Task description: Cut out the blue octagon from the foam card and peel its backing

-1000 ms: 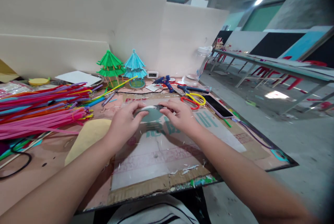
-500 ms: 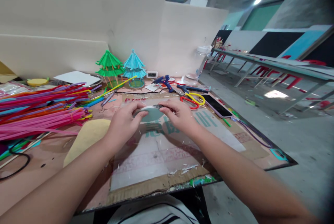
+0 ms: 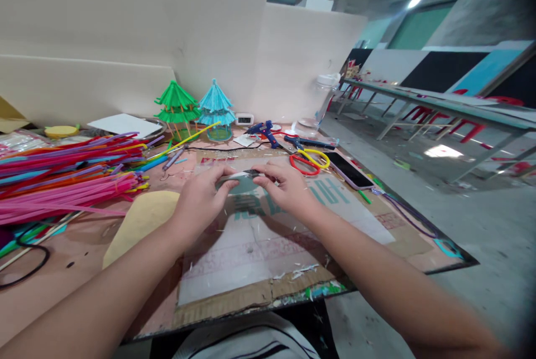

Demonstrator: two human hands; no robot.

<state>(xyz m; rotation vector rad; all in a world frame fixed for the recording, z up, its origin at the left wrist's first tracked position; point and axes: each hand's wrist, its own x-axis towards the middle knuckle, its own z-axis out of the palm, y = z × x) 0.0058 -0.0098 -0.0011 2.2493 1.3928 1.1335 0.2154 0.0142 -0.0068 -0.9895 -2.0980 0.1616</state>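
Left hand and right hand pinch one small grey-white piece; two paper pagodas at twelve o'clock.

My left hand: it slid a tiny bit to the right and closer to my other hand.
My right hand: it moved a little to the left, and my fingertips came in over the top edge of the piece.
Grey-green piece: I saw more of its round shape before; my fingers covered more of it, so it looked smaller and flatter.
Gap between my hands: it got narrower.
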